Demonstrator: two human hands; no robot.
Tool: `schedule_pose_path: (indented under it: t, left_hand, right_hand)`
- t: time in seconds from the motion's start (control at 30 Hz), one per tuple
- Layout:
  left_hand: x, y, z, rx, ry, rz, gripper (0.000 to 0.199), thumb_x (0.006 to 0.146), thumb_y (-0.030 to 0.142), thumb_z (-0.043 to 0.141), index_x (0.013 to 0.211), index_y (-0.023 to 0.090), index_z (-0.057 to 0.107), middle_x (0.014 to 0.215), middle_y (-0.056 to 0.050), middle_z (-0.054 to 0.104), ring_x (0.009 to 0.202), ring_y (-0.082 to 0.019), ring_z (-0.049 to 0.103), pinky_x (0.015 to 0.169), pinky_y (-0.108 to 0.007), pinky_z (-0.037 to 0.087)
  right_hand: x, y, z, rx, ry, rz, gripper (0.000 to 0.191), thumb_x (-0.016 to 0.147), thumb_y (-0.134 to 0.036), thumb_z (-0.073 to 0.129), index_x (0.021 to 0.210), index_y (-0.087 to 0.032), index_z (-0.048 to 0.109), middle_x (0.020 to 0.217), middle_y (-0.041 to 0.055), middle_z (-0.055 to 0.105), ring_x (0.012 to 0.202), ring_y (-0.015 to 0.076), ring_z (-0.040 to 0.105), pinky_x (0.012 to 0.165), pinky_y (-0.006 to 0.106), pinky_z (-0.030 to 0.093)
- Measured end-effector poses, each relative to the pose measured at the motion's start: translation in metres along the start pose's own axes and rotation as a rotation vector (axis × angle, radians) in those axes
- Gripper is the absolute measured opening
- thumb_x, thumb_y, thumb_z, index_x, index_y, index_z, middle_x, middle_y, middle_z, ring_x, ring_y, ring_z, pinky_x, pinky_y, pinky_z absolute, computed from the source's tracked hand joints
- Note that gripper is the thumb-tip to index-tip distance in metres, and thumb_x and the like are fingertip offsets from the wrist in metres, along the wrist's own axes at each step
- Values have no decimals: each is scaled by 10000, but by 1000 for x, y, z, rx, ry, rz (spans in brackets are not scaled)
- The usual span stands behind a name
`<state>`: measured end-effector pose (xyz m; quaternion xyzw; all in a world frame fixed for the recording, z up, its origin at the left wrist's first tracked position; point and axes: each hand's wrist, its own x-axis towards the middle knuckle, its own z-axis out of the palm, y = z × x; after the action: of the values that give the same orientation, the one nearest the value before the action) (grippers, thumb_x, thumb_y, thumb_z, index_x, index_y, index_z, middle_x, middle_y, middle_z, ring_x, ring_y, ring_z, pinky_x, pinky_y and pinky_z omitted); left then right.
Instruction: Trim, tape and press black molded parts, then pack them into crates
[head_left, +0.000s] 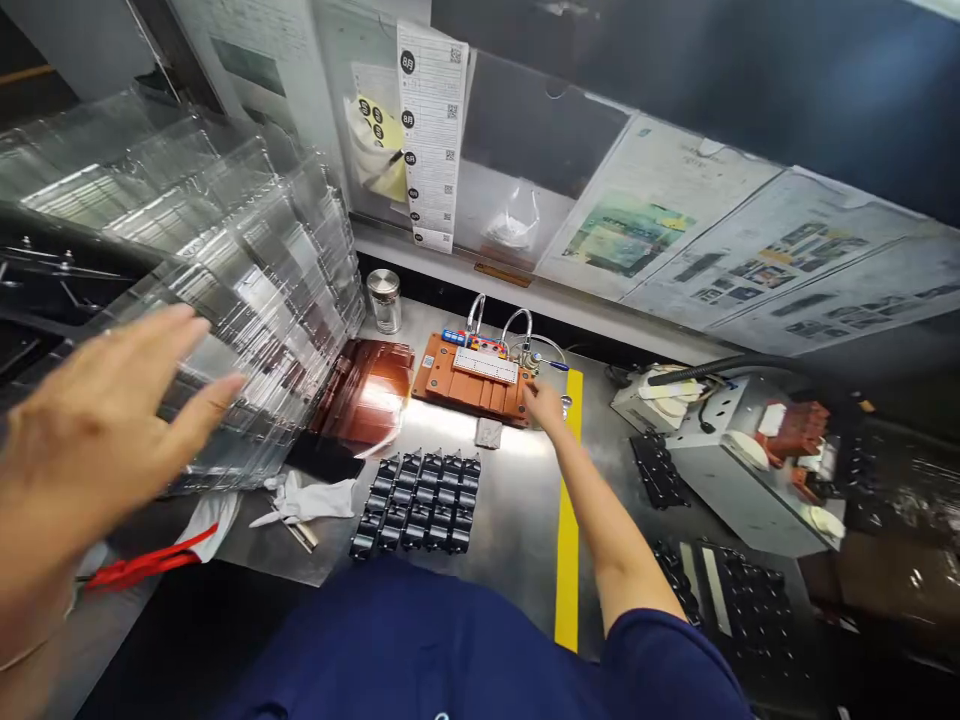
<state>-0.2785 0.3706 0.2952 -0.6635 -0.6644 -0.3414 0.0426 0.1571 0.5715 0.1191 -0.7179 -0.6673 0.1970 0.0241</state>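
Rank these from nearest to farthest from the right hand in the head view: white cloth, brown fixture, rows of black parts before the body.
1. Brown fixture: the right hand is at its right end.
2. Rows of black parts: left of the hand, closer to the body.
3. White cloth: farther left, beyond those parts.

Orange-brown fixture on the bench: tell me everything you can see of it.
The orange-brown fixture is a low, roughly rectangular block, its material unclear, lying flat on the metal-looking bench. A white strip with dark dots lies along its top; shiny curved tubes rise behind that. A blue part sits at back left, a pale label near the left end. The right hand is at its right end; contact is unclear.
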Motion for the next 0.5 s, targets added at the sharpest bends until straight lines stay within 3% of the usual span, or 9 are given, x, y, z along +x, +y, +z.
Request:
schedule_pose_path:
  t: [0.07,0.13,0.23,0.3,0.4,0.5]
  left_hand:
    - [-18,12,45,51,-151,4,541,806,442,588,1337,380,505,1319,23,593,1192,-309,568,1081,-500,433]
    - [-35,8,100,88,-410,-26,467,855,455,502,1271,257,574,1243,-73,646,1145,-302,602,1016,-485,479]
    - [-62,-12,175,249,-808,-143,509,855,405,505,1295,152,551,1395,-183,505,1296,-356,461,1028,-566,404]
    - [-79,-22,208,297,-961,-195,589,844,394,532,1379,156,470,1489,-187,372,1374,-364,343,1046,-595,352]
    - [-94,-24,235,336,-961,-191,696,837,426,559,1454,173,361,1555,-176,220,1431,-367,201,1066,-622,288]
    - [-98,-23,242,357,-877,-172,657,859,440,536,1452,211,371,1560,-163,216,1439,-360,178,1066,-634,270]
  right_hand:
    - [34,16,-11,-63,46,49,409,890,-212,424,1251,-93,577,1238,176,612,1142,257,550,931,341,415]
    - [58,27,-15,-111,75,74,455,901,-198,401,1313,-33,497,1332,235,515,1231,291,461,976,367,365]
    - [80,38,-10,-180,66,102,442,929,-229,383,1300,-17,498,1327,259,501,1237,307,440,975,379,348]
    - [87,41,-6,-219,49,127,416,950,-272,375,1224,-24,567,1260,262,551,1206,312,475,956,380,362]
    - [92,39,-4,-232,25,181,423,960,-311,382,1095,-8,643,1132,286,613,1133,330,547,912,396,397]
    - [87,31,-8,-207,12,224,396,952,-283,416,1038,19,657,1056,310,631,1084,341,585,884,413,420]
